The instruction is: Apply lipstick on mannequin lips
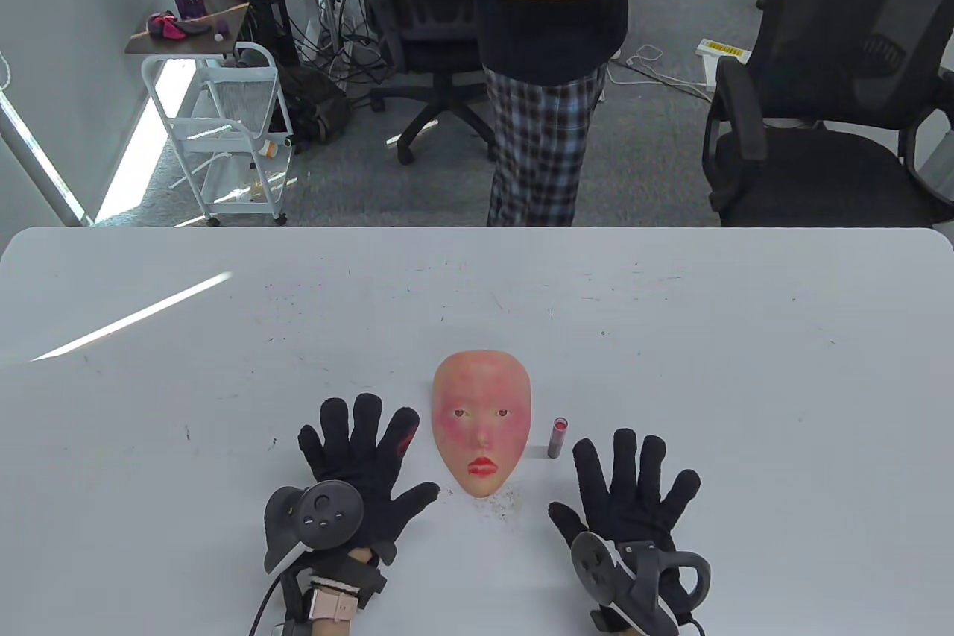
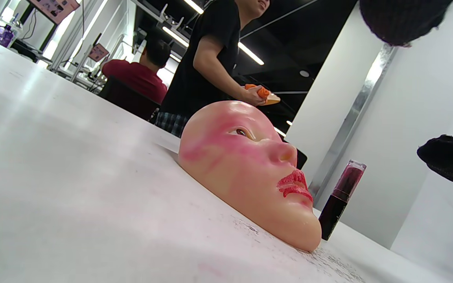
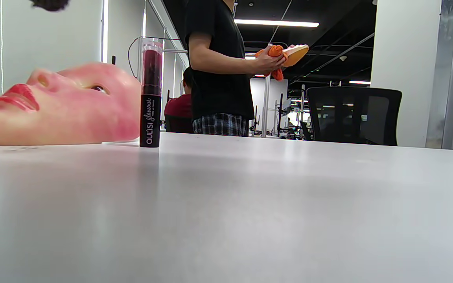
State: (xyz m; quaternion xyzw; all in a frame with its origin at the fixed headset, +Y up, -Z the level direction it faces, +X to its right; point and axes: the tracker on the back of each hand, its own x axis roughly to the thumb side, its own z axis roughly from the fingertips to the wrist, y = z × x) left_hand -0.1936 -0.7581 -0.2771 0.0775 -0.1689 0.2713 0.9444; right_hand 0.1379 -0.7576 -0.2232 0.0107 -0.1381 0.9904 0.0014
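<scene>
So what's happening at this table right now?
Nothing is being handled. The left hand and right hand lie flat and spread on the white table, either side of a mannequin face lying face-up. Its lips are already red. The lipstick stands upright, capped, beside the face, nearer the right hand.

White table (image 1: 223, 367) bears mask (image 1: 483, 427), upright lipstick (image 1: 558, 437), possibly crumbs (image 1: 501, 500).
</scene>
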